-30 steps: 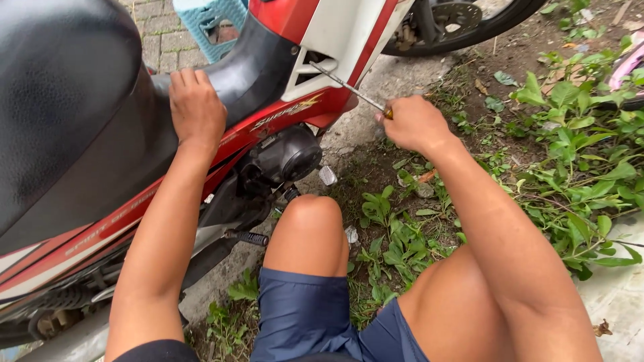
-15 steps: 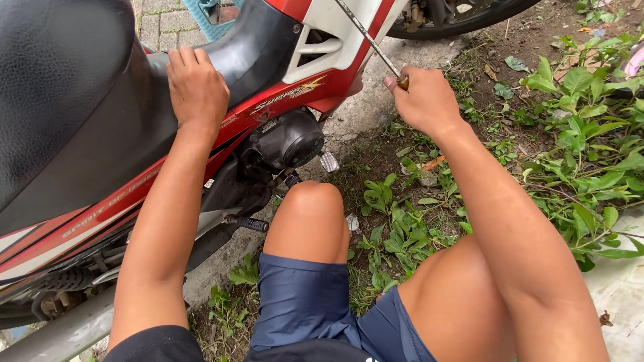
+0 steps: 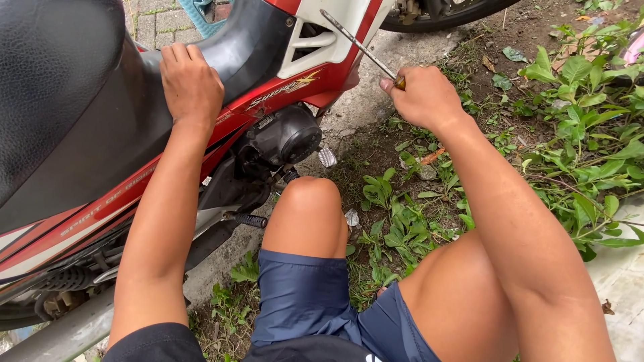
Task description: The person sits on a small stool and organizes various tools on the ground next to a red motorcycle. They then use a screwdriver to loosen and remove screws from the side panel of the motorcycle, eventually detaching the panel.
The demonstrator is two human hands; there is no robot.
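A red, white and black motorbike stands in front of me, its black seat at the left. My left hand rests flat against the black panel just below the seat. My right hand grips the handle of a long screwdriver. Its metal shaft points up and left, and the tip lies against the white side panel near a vent opening. My bare knees and blue shorts fill the lower middle.
The engine case, a footpeg and a pedal sit low on the bike. Green weeds and bare soil cover the ground at the right. A wheel shows at the top, paving bricks at the top left.
My right hand has drifted right and the screwdriver's shaft now points more steeply up and left, its tip higher on the white panel. My left hand has stayed on the black panel.
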